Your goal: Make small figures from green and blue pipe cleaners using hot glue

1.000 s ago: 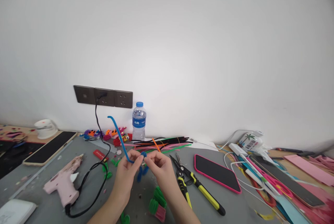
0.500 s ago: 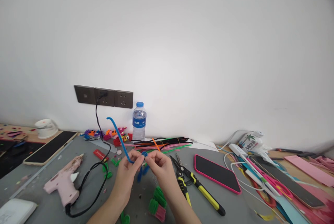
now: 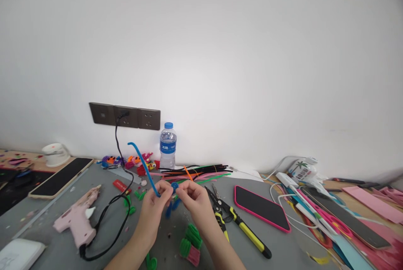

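Note:
A blue pipe cleaner [image 3: 143, 163] is pinched in my left hand [image 3: 154, 205]; its long free end rises up to the left and bends over at the tip. Between my fingertips sits a small blue coil [image 3: 174, 185] of the same fuzzy stuff. My right hand [image 3: 192, 198] closes thumb and finger on the coil's right side. Short blue ends [image 3: 169, 210] hang below the fingers. On the mat beneath my wrists lies a green and pink pipe-cleaner piece [image 3: 190, 247]. Green curled bits [image 3: 151, 262] lie beside my left forearm.
A pink glue gun [image 3: 77, 219] with a black cord lies left. Yellow-black pliers [image 3: 242, 228] and a pink-cased phone [image 3: 261, 208] are right. Behind my hands stand a water bottle [image 3: 168, 146] and a bundle of pipe cleaners [image 3: 201, 173]. Scissors [image 3: 333, 219] lie far right.
Both hands stay almost in place, with only a slight shift of the fingers around the blue coil. The pipe cleaner's free end has moved very slightly left.

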{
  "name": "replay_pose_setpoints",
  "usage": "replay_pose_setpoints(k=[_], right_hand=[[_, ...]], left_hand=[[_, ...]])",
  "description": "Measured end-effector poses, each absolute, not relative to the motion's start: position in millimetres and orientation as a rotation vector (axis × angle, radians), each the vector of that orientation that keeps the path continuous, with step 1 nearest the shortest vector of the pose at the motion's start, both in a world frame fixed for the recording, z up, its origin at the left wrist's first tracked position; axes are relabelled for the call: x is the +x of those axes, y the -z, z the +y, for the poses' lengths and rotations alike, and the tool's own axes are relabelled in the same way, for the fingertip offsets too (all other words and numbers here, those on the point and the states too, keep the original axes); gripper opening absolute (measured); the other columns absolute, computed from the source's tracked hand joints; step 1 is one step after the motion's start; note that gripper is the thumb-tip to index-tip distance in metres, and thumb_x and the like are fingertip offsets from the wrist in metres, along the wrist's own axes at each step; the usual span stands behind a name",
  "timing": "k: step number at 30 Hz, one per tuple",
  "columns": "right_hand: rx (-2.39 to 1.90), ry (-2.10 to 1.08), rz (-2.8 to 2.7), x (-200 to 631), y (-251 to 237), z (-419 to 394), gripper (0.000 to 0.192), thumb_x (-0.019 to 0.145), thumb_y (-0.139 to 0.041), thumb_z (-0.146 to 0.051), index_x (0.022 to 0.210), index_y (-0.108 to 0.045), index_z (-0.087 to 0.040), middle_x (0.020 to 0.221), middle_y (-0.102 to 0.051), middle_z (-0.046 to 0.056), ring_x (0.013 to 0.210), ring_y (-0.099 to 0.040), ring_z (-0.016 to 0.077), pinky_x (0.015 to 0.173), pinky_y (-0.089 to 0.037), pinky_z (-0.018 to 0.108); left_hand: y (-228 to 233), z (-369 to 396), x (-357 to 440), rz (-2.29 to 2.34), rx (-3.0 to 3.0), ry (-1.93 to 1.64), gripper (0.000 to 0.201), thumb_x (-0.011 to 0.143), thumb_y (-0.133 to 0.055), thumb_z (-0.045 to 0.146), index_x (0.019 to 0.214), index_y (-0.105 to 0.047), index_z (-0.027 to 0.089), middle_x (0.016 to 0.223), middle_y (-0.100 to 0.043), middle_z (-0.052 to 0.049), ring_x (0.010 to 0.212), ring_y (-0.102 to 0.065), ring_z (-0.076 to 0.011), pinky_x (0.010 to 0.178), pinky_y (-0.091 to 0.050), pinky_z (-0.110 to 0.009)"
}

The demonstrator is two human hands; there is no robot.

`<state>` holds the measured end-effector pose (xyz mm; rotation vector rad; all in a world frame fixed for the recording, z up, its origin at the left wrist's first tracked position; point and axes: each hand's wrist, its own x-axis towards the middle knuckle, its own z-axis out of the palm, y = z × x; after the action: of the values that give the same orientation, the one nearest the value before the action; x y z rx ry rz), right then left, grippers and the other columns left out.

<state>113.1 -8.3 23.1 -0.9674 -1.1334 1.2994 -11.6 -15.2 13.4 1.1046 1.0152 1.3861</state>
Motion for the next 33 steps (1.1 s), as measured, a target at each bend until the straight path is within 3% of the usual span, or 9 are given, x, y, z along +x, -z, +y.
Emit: replay_pose_setpoints(k=[14, 33], right_hand=[[-0.917, -1.364, -1.106, 111.3, -19.8, -7.3, 0.035, 0.065, -0.076, -0.047, 0.062, -0.058, -0.018, 0.050, -0.042, -0.006, 0.048, -0.032, 0.0083, 0.046, -0.024, 0.022], [-0.904, -1.443, -1.067, 110.0, -20.0, -8.1, 0.039, 0.065, -0.076, -0.047, 0.061, -0.048, -0.019, 0.045, -0.032, -0.011, 0.042, -0.022, 0.0050, 0.042, -0.015, 0.021]], left_hand=[[-16.5, -13.8, -11.8, 1.119, 1.232, -1.471, 0.033, 0.075, -0.065, 0.043, 0.059, -0.047, 0.021, 0.064, -0.038, 0.003, 0.059, -0.035, -0.0147, 0.051, -0.027, -0.023], [-13.8, -16.2, -10.2, 1.026, 1.248, -1.410, 0.035, 0.083, -0.061, 0.040, 0.059, -0.044, 0.021, 0.066, -0.040, 0.004, 0.058, -0.038, -0.0136, 0.051, -0.029, -0.023]])
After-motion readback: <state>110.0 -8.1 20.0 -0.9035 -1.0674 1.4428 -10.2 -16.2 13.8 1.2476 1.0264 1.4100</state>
